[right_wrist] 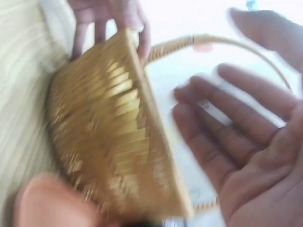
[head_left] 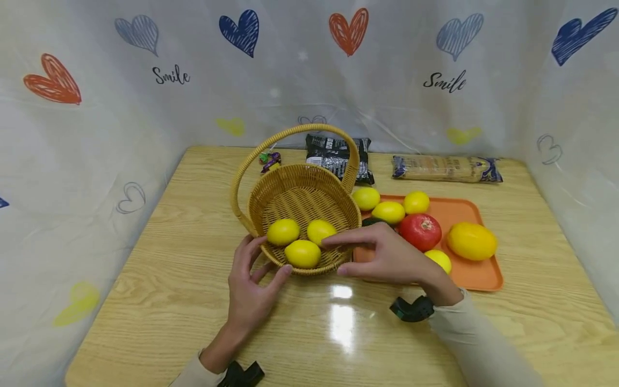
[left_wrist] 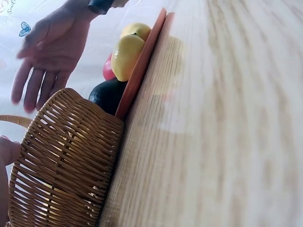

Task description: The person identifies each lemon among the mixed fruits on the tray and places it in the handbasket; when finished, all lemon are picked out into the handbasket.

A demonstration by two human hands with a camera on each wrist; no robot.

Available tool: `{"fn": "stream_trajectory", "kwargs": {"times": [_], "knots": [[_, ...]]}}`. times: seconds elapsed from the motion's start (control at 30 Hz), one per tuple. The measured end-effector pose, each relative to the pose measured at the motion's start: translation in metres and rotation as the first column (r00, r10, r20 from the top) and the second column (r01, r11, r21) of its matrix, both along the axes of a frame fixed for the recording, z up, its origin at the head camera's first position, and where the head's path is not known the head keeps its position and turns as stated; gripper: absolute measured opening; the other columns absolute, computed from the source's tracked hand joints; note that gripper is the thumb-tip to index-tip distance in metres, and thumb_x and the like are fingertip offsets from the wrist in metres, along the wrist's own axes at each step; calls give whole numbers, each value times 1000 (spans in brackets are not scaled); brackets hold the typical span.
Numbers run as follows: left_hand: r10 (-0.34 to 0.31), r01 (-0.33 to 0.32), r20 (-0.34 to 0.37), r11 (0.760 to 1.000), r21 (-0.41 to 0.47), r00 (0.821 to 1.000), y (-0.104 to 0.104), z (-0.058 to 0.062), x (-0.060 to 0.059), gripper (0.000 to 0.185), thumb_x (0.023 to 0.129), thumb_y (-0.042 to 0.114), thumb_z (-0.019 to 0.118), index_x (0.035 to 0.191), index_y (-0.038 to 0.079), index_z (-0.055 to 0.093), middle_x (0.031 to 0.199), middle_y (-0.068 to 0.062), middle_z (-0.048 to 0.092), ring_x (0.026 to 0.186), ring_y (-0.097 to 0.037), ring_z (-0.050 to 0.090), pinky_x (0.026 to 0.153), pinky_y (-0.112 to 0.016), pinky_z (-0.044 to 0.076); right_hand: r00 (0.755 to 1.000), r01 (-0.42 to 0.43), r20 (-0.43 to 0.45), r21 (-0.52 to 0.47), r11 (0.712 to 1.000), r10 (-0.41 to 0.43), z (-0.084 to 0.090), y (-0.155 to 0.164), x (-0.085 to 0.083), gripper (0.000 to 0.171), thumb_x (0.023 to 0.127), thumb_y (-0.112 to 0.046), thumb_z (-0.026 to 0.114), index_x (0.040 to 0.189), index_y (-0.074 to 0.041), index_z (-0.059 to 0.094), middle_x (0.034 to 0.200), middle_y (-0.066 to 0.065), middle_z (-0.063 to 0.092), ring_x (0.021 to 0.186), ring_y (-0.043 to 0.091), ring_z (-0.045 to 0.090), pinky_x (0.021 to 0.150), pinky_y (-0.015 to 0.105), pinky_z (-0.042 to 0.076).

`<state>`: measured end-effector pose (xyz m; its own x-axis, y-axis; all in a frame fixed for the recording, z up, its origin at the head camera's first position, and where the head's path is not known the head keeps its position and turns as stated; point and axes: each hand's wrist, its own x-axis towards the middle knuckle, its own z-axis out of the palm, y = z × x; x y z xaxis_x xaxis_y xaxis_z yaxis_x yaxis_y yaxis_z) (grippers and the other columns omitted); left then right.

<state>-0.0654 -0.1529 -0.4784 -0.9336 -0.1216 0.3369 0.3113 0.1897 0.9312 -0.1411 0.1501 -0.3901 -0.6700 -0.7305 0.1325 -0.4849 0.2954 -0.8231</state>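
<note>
A wicker basket (head_left: pixel 304 199) with a tall hoop handle stands mid-table, and three lemons (head_left: pixel 283 232) lie at its near side. My left hand (head_left: pixel 253 287) holds the basket's near-left rim, its thumb at the front edge and its fingers round the side. Over the near-right rim hovers my right hand (head_left: pixel 391 255), fingers extended and palm bare in the right wrist view. Its index fingertip overlaps the right-hand lemon (head_left: pixel 320 231) in the head view; contact cannot be made out. Motion blurs the right wrist view.
Right of the basket lies an orange tray (head_left: pixel 456 208) holding several lemons (head_left: pixel 388 213), a pomegranate (head_left: pixel 419 232), a larger yellow fruit (head_left: pixel 471 241) and a dark avocado-like fruit (left_wrist: pixel 109 96). Behind are a black packet (head_left: pixel 329 156), a long pasta-like packet (head_left: pixel 447 168) and small wrapped items (head_left: pixel 271 161).
</note>
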Motion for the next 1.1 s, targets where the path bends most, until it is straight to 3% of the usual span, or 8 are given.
{"fn": "stream_trajectory", "kwargs": {"times": [0.1,0.33,0.6,0.73,0.87,1.0,1.1], "knots": [[-1,1,-6,1000,-1,1000,0,0,-1,71,90,-1,88,151,-3,54,171,-25,31,149,-52,48,102,-29,64,995,48,93,-127,991,-36,-7,29,4,48,97,-11,84,142,-24,75,141,-5,76,134,13,68,114,27,56],[-1,1,-1,1000,-3,1000,0,1,-2,71,89,-2,88,151,-3,54,171,-26,30,149,-53,47,101,-28,64,991,87,127,-357,930,-44,-26,102,19,55,88,27,65,141,11,66,139,20,74,127,22,72,109,30,61],[6,-6,-2,1000,0,1000,0,1,-2,70,90,-1,88,151,-4,54,171,-25,31,149,-54,47,102,-29,64,969,242,142,-385,890,-202,-35,168,44,54,88,34,60,141,21,59,143,20,72,131,21,70,111,22,56],[9,-9,-5,1000,4,1000,0,1,-2,70,89,-2,88,151,-5,54,170,-25,32,149,-54,47,102,-29,64,966,254,148,-415,874,-210,-42,181,50,55,88,35,61,141,25,55,146,23,69,139,21,65,115,22,54],[10,-10,-4,1000,3,1000,1,2,-1,71,89,-1,88,151,-5,54,170,-23,32,149,-53,47,102,-29,64,960,275,152,-371,887,-235,-50,180,52,56,89,33,63,143,22,56,148,22,68,146,17,58,119,19,49],[5,-5,-6,1000,8,1000,1,1,-1,71,89,-2,88,151,-4,54,169,-24,33,149,-53,47,102,-29,64,934,356,80,-173,918,-347,-53,174,54,56,91,24,72,144,10,65,147,15,70,146,8,54,119,11,43],[1,-1,-7,1000,9,1000,1,1,-1,71,89,-2,88,151,-4,54,169,-25,32,150,-52,47,102,-30,64,915,402,-25,-19,916,-402,-55,171,56,55,91,14,80,142,-3,72,144,4,74,144,-1,52,118,6,39]]}}
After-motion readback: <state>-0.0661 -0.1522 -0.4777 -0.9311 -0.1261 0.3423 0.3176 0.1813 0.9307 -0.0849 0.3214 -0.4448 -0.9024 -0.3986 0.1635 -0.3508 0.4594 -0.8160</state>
